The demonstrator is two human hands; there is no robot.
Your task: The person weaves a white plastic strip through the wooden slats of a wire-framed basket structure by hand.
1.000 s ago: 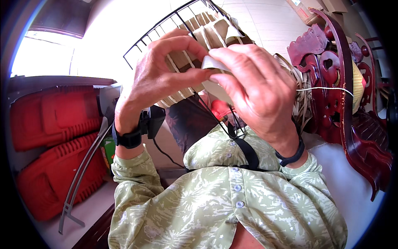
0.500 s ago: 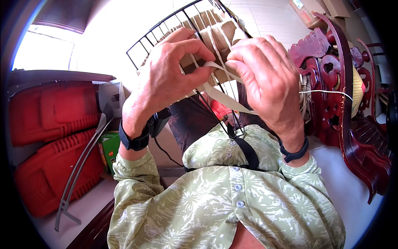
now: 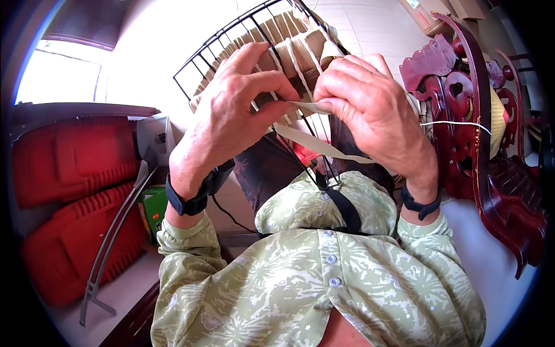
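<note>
My left hand (image 3: 234, 107) pinches a flat beige strip (image 3: 329, 149) between thumb and forefinger above my lap, and my right hand (image 3: 378, 118) grips the same strip a short way to the right, its thumb and fingertips pressed together. A loop of the strip hangs down below both hands. Just beyond them is a black wire frame (image 3: 230, 32), with beige woven strips and white cords (image 3: 293, 61) wound over it. Thin black rods extend from it toward my lap, where a black strap (image 3: 346, 209) lies over the green patterned cloth. My fingers hide part of the frame.
Two red moulded cases (image 3: 75, 162), a bent grey metal bar (image 3: 115, 231) and a green box (image 3: 151, 215) lie at the left. Carved dark-red wooden furniture (image 3: 477, 173) with a white cord tied across it stands at the right. Cardboard boxes (image 3: 462, 8) sit at the back right.
Both hands have moved apart and my right hand has shifted to the right, drawing the strip out between them. More of the hanging beige loop now shows beneath my hands.
</note>
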